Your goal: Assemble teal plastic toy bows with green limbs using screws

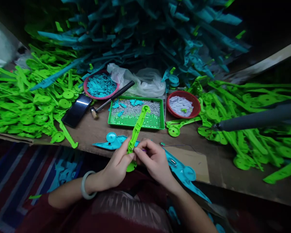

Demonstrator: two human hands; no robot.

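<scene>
My left hand [118,161] is wrapped round the lower part of a long lime-green plastic part [138,127], its far end tilted up over the green basket. Close against it, my right hand [154,158] is closed in a pinch at the part's lower end; a bit of purple shows between its fingers, too small to name. Under and beside the hands lie a blue plastic part [120,142] on the left and another blue plastic part [184,173] on the right, with a small metal piece on it.
A green basket [109,120] holds small metal pieces and blue bits. Around it are a hammer [109,100], a phone [77,110], a pink bowl [87,92] and a red bowl [197,108]. Green parts [26,103] pile up on both sides; blue parts [135,38] heap behind.
</scene>
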